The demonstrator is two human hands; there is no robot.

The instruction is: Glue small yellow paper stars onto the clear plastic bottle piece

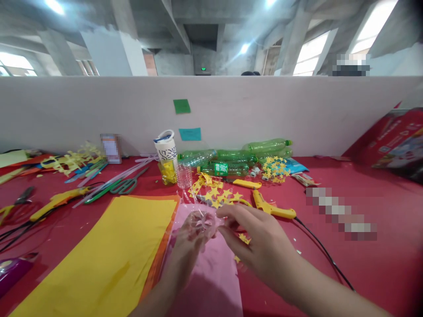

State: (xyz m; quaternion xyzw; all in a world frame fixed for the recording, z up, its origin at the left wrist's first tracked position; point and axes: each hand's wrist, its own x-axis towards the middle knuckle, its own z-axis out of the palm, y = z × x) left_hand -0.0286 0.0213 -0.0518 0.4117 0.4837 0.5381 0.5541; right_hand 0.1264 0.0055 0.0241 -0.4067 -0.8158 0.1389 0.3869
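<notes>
Person's L hand (191, 235) grips a clear plastic bottle base (202, 223) above the pink sheet (214, 281); R hand (253, 233) has thumb + index close together at its right edge, can't tell if they're pinching it. Yellow sheet (99, 246) near left, yellow glue gun (274, 208) w/ cord right, yellow stars (220, 197) & green bottles (228, 169) on far side.

Blurred in the left hand (191, 237), a clear plastic piece (203, 221) denies us its full outline; whatever the right hand (259, 237) may pinch is too small for us to tell. Pixelation masks a strip (342, 212), while picture edges crop a purple object (13, 270) and red package (398, 143).
</notes>
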